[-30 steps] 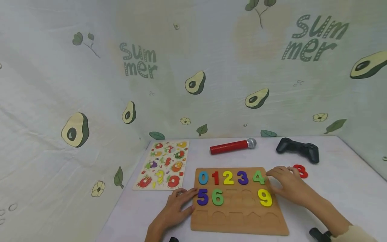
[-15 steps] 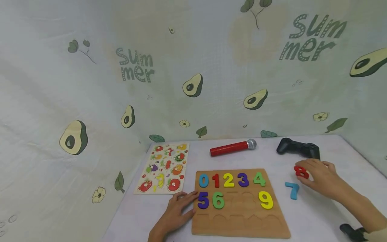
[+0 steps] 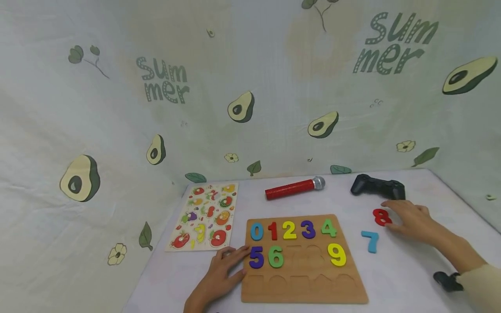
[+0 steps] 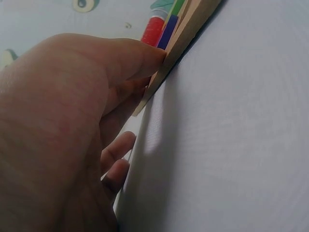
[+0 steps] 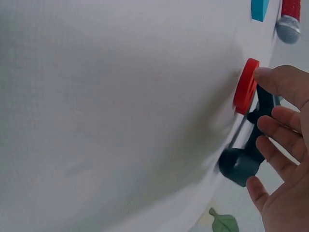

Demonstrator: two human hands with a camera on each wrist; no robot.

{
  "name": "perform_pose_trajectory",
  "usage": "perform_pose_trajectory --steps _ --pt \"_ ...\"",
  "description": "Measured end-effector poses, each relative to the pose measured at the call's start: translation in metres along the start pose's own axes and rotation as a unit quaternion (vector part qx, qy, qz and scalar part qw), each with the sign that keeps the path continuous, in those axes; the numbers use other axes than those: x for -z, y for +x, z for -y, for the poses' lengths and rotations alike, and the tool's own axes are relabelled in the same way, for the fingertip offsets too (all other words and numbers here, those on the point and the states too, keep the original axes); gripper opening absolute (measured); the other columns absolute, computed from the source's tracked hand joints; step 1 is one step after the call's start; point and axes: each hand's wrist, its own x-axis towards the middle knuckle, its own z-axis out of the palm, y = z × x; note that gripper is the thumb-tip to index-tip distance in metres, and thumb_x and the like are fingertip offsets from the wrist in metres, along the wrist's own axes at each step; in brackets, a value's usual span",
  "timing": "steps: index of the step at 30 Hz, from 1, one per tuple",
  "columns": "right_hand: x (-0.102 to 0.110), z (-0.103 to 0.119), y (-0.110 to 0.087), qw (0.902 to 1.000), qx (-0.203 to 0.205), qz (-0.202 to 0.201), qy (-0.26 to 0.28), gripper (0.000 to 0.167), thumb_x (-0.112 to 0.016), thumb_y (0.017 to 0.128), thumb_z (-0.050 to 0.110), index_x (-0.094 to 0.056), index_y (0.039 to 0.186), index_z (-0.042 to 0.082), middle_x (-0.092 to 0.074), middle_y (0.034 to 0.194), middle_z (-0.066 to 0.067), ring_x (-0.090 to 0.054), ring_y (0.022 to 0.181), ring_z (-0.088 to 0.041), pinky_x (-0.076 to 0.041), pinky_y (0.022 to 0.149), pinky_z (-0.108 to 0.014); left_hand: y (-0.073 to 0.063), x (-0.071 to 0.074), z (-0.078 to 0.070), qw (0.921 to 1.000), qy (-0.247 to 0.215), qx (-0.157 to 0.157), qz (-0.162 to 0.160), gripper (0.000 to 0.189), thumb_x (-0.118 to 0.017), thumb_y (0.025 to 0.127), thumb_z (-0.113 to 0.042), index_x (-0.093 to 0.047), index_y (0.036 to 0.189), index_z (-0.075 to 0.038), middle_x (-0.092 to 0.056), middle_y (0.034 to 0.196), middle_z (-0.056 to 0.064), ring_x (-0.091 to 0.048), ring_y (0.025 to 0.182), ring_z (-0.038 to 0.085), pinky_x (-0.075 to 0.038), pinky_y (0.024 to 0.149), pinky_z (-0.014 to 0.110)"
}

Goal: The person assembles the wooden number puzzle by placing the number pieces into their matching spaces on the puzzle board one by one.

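Note:
My left hand (image 3: 222,278) rests against the left edge of a wooden number board (image 3: 305,293), thumb and fingertips right at the edge in the left wrist view. Near those fingers sit a purple 5 (image 3: 256,260) and a green 6 (image 3: 275,259). Out to the right, a red number 8 (image 3: 382,217) lies on the table beside my right hand (image 3: 415,221), with the index finger above it and the thumb below. The right wrist view shows the thumb tip overlapping the red 8 (image 5: 245,87), the other fingers spread. A blue 7 (image 3: 372,244) lies nearer the board.
A black game controller (image 3: 377,187) lies just behind the right hand. Farther back is a red microphone (image 3: 293,189), and a fruit picture board (image 3: 203,217) lies at the left. The number board also carries a yellow 9 (image 3: 337,254) beside bare recesses.
My right hand has moved right from the number board to the red 8, uncovering the blue 7. Its fingers have since come off the 8. The left hand stays put; the view shifts slightly.

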Motion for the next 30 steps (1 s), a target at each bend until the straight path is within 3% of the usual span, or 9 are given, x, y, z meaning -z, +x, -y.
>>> perform_pose_trajectory --steps 13,24,30 --pt "-0.009 -0.009 0.011 0.9992 -0.003 0.036 0.016 0.065 -0.086 0.074 0.017 -0.058 0.127 -0.006 -0.053 0.125 -0.036 -0.036 0.116 -0.054 -0.024 0.087 -0.071 -0.003 -0.001 -0.003 1.0000 -0.002 0.006 -0.002 0.051 -0.056 0.100 -0.045 -0.047 0.149 -0.037 -0.041 0.154 -0.018 -0.032 0.135 0.025 -0.027 0.102 0.061" --pt "-0.007 -0.010 0.007 0.9999 0.001 0.015 0.005 0.056 -0.089 0.070 0.014 -0.065 0.117 -0.005 -0.059 0.117 -0.033 -0.038 0.114 -0.053 -0.022 0.086 -0.073 0.001 0.000 -0.004 0.9999 -0.008 0.004 0.010 0.050 -0.055 0.100 -0.045 -0.048 0.149 -0.037 -0.041 0.154 -0.017 -0.033 0.135 0.027 -0.028 0.101 0.062" --pt "0.003 0.005 0.001 0.9996 0.027 -0.007 0.008 0.057 -0.091 0.068 0.017 -0.066 0.116 -0.003 -0.064 0.112 -0.027 -0.038 0.113 -0.050 -0.023 0.085 -0.074 0.001 0.003 -0.003 0.9998 -0.002 0.012 0.017 0.051 -0.056 0.099 -0.045 -0.047 0.149 -0.039 -0.040 0.154 -0.019 -0.032 0.136 0.026 -0.029 0.102 0.060"
